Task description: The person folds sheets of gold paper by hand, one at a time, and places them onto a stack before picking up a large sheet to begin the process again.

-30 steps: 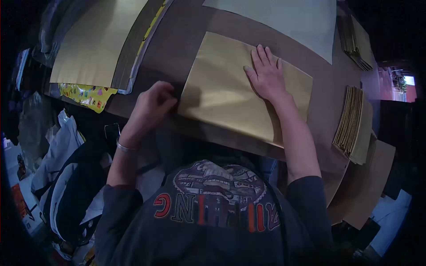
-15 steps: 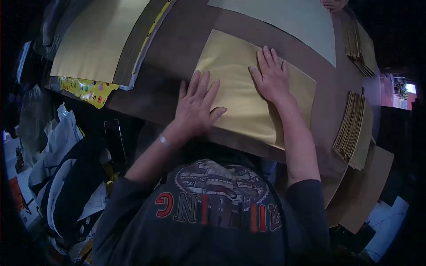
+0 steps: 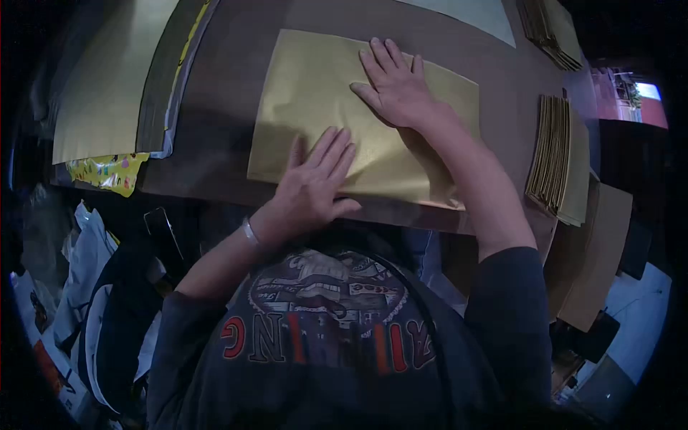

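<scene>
A golden-tan sheet of paper (image 3: 308, 86), smooth and slightly creased toward its front, lies on the brown table before me. My left hand (image 3: 315, 175) rests at its front edge, fingers spread over the paper and thumb out to the right. Farther back, my right hand (image 3: 398, 86) lies flat with fingers apart, its fingertips close to the sheet's far edge. The right forearm crosses above the sheet's right part and hides some of it.
Large tan sheets (image 3: 115, 79) lie at the left over yellow patterned plastic (image 3: 107, 172). Folded brown paper stacks (image 3: 552, 154) stand along the right side, above a cardboard flap (image 3: 595, 251). A pale sheet (image 3: 473, 18) is at the back.
The view has shifted, and the sheet now lies more squarely along the table's front. My left hand has moved from its left edge onto its front part. Another person's hand has left view.
</scene>
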Action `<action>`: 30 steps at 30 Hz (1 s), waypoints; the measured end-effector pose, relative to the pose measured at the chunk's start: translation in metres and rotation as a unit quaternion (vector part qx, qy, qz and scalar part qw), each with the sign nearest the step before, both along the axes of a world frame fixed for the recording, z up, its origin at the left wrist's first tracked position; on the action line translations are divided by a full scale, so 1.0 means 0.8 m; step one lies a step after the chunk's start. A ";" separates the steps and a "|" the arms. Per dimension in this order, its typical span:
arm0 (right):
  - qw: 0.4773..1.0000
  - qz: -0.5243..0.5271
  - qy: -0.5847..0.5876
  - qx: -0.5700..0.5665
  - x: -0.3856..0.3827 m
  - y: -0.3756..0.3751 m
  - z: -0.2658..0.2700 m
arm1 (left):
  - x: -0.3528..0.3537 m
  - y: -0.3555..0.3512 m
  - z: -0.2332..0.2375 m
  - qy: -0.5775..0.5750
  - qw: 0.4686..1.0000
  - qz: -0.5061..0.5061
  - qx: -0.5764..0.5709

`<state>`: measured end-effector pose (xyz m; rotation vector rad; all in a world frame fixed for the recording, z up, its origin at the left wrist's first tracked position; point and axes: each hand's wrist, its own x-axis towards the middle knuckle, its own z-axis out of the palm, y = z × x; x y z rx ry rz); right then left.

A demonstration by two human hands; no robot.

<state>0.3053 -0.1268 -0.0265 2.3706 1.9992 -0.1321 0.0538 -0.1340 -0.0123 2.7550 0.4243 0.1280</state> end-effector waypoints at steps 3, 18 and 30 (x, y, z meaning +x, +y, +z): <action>0.999 0.031 -0.015 -0.011 0.005 -0.003 0.007 | 0.045 -0.047 -0.006 -0.006 0.994 -0.109 -0.019; 1.000 0.023 -0.001 0.000 0.004 -0.004 0.006 | 0.154 -0.119 -0.019 -0.056 0.943 -0.321 -0.065; 1.000 0.024 -0.013 0.006 0.006 -0.004 -0.004 | -0.064 -0.002 0.007 0.033 0.997 0.075 -0.001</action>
